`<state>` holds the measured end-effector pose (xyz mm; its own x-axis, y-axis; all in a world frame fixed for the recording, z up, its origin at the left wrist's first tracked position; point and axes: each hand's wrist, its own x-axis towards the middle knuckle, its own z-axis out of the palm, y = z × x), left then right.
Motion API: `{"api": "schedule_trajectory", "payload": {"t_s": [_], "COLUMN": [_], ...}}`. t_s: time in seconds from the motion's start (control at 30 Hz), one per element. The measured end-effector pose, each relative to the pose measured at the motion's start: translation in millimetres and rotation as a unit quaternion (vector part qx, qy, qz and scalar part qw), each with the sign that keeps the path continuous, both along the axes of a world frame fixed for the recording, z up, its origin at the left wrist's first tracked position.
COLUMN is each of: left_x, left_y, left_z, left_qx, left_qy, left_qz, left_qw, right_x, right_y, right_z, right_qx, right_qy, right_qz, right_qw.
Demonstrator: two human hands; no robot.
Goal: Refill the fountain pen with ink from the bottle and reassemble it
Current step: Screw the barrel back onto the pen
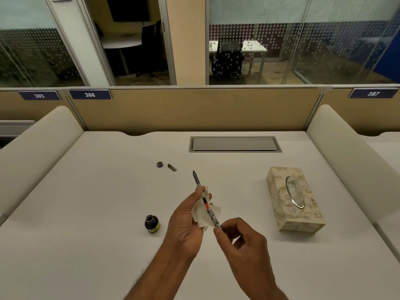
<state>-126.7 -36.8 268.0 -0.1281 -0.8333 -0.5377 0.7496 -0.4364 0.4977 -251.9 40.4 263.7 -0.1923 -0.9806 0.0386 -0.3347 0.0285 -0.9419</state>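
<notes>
A slim fountain pen is held above the white desk, nib pointing away from me, with a red band at its middle and a patterned barrel toward me. My left hand grips its middle through a crumpled white tissue. My right hand pinches the near end of the barrel with fingertips. The open ink bottle stands left of my left hand. Its small round lid and a short dark pen cap lie farther back on the desk.
A patterned tissue box lies to the right. A grey cable hatch is set into the desk at the back, before the tan partition. Padded side dividers flank the desk.
</notes>
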Motion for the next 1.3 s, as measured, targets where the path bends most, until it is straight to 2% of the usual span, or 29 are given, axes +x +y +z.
{"api": "schedule_trajectory", "payload": {"t_s": [0.17,0.53,0.77,1.03,1.17,1.3], "left_x": [-8,-9,-1,6,9,7], "left_y": [12,25,25,29,32,34], "left_z": [7,32,51,60,61,59], "left_qx": [-0.016,-0.111,-0.143,-0.147,-0.136,-0.129], "left_qy": [-0.011,-0.182,-0.248,-0.246,-0.237,-0.234], "left_qz": [-0.001,-0.014,0.006,0.029,0.027,0.028], "left_qw": [1.0,0.977,0.958,0.958,0.962,0.963], "right_x": [0,1,2,5,3,4], "right_y": [-5,-20,-25,-24,-23,-25], "right_z": [1,7,13,16,22,26], "right_qx": [-0.004,-0.014,-0.022,-0.037,-0.044,-0.053], "right_qy": [-0.038,-0.166,-0.21,-0.211,-0.266,-0.271], "right_qz": [-0.029,-0.013,0.023,0.051,0.036,0.022], "right_qw": [0.999,0.986,0.977,0.976,0.962,0.961]}}
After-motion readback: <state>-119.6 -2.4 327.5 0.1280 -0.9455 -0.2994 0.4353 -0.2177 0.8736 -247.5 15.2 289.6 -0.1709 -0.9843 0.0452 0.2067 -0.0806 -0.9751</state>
